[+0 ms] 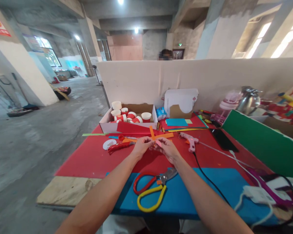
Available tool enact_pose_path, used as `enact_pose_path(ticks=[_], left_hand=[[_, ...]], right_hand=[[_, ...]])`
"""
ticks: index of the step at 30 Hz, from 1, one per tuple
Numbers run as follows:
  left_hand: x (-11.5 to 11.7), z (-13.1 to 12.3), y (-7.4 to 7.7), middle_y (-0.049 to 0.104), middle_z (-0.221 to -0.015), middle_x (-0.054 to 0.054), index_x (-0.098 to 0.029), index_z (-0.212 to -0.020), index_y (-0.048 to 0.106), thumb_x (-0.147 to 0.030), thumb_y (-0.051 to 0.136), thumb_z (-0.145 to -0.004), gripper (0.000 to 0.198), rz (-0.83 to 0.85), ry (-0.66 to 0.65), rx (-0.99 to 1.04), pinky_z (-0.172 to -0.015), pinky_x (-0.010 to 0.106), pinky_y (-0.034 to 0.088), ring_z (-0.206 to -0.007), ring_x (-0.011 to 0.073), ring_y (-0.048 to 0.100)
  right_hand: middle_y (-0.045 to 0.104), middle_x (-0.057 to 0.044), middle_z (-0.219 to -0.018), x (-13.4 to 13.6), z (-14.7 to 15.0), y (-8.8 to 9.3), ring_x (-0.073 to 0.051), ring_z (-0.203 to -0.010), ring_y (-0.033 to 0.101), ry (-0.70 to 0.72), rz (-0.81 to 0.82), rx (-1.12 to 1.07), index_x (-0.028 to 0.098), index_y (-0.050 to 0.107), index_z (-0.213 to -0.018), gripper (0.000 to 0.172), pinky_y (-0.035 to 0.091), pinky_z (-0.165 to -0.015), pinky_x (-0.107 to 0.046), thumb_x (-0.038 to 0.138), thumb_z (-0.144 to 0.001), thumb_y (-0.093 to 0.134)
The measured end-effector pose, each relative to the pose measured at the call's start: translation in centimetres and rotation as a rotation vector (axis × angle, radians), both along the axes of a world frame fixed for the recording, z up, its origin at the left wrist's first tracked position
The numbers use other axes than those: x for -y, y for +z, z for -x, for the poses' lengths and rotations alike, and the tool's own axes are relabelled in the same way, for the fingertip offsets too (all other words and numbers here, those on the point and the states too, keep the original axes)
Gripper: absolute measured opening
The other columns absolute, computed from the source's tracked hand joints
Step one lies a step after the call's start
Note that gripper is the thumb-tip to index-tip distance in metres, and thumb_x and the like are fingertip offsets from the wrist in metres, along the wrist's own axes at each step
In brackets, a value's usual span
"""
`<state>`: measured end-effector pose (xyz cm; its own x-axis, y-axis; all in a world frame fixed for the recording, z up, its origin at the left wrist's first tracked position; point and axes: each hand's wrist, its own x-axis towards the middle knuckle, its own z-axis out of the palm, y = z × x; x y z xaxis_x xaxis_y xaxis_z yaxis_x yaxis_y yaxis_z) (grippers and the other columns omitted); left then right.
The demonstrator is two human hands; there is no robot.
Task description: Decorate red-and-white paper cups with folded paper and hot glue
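Observation:
My left hand and my right hand meet above the red sheet, fingertips pinched close together. Between them are narrow orange strips, one pointing up and another out to the right. A small pink piece shows at my right fingertips; whether it is attached to the strips I cannot tell. Below my hands lie scissors with one red and one yellow handle, blades toward my right forearm. A pink glue gun rests to the right, and a red-handled tool to the left.
A white box of red-and-white paper cups stands behind my hands. To the right are a black phone, a green panel, cables and a power strip. A white partition borders the table's back. A person's head shows beyond it.

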<state>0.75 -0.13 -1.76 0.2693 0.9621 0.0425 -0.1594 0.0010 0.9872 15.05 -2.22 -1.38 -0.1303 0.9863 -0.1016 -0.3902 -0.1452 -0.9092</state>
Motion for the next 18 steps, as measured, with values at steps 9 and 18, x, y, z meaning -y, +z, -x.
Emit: enact_pose_path(ticks=[9,18], left_hand=[[-0.02,-0.1,0.04,0.058,-0.054,-0.002,-0.013,-0.061,0.058,-0.035,0.073,-0.06,0.027,0.006,0.022,0.012,-0.051,0.021,0.038,-0.049,0.0077,0.048],[0.18,-0.06,0.13,0.06,-0.055,0.001,-0.012,-0.062,0.061,-0.038,0.076,-0.056,0.031,0.038,0.029,0.012,-0.05,0.021,0.037,-0.049,0.0087,0.049]], right_hand=[[0.062,0.004,-0.063,0.13,0.08,0.07,-0.009,-0.06,0.059,0.005,-0.015,-0.003,0.018,0.062,-0.073,0.037,0.054,-0.069,-0.026,0.04,-0.052,0.083],[0.063,0.003,-0.065,0.03,0.15,-0.24,-0.009,-0.059,0.058,-0.077,-0.036,0.09,0.017,0.063,-0.073,0.038,0.053,-0.066,-0.027,0.039,-0.05,0.083]])
